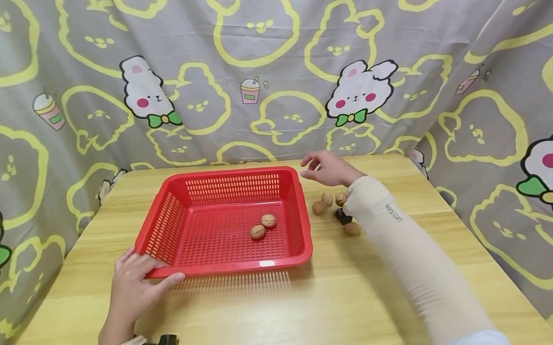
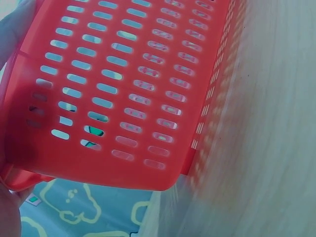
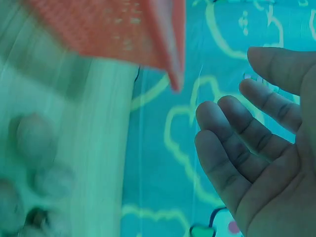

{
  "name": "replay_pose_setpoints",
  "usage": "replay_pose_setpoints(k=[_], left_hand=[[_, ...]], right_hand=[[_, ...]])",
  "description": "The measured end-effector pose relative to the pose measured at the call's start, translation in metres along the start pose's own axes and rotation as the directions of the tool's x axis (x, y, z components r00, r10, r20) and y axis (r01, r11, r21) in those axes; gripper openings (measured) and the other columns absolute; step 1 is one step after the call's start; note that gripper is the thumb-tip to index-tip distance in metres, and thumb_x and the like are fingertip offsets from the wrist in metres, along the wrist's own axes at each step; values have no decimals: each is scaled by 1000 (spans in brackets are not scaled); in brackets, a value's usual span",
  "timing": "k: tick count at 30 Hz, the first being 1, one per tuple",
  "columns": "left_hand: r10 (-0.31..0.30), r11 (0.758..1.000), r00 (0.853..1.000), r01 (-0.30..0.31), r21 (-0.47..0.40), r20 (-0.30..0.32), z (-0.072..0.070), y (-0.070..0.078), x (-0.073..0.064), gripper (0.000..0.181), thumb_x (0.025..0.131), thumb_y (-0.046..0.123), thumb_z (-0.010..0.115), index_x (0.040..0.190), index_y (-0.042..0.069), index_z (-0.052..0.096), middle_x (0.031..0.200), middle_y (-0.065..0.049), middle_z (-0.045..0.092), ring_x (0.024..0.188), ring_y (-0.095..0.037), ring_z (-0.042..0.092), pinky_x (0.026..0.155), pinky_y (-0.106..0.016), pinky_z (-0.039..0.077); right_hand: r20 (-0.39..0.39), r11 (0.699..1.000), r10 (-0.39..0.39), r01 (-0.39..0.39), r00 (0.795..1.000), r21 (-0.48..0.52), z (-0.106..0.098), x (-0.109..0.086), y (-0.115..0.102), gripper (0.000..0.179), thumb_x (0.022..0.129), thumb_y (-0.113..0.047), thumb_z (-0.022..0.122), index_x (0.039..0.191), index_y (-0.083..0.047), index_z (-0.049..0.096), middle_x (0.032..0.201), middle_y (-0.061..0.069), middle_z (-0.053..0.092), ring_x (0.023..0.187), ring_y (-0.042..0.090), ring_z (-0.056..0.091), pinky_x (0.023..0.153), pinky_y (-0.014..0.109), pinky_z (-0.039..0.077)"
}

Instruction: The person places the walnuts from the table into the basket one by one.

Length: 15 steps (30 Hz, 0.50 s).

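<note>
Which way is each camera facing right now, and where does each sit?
Head: worn on the head, facing forward and down at the red basket and table; left hand, right hand and sleeves show.
Left wrist: worn there, facing the basket's slotted wall; parts of the left hand edge in at left.
Right wrist: worn there, looking past the right hand's fingers toward the curtain.
Shared: head and right wrist both show basket and walnuts.

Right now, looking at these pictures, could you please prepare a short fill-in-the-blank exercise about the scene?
The left hand grips a basket coloured ____.
Inside it lie ____ walnuts.
The right hand holds ____.
Other walnuts lie outside, on the ____.

Missing words: red; two; nothing; table.
</note>
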<state>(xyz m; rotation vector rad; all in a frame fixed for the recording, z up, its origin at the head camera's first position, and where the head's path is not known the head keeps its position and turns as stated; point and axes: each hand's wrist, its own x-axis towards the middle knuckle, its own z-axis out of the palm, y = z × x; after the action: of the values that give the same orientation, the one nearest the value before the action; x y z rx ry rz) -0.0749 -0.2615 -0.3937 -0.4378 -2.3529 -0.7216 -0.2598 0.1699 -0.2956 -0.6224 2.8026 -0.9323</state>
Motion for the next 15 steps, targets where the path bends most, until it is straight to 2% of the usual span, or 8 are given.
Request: replay_pose_setpoints(k=[3,6,15], left_hand=[[-6,1000,1000,6,-1,-3,0,0,-1,36,53,41,91,67,18,67,66,2,64,73,-24,55,98,-52,30],[-12,1000,1000,12,-2,-5,0,1,-2,35,52,40,91,67,19,67,66,2,64,72,-23,54,98,-52,30],[-25,1000,1000,25,4,-3,1,1,-1,35,52,40,92,67,19,67,66,2,64,72,-24,55,99,-51,30]], right_hand=[[-12,1000,-3,3,1000,-14,-6,-7,17,29,92,-22,66,115,-3,62,99,13,64,89,28,62,81,42,50],[-22,1000,26,-26,999,-15,-12,-15,34,30,93,-22,65,115,-2,62,99,14,63,89,28,61,82,44,48],[-40,987,156,-157,987,-17,-16,-35,77,33,95,-25,64,116,-1,60,102,16,63,85,27,61,79,43,47]])
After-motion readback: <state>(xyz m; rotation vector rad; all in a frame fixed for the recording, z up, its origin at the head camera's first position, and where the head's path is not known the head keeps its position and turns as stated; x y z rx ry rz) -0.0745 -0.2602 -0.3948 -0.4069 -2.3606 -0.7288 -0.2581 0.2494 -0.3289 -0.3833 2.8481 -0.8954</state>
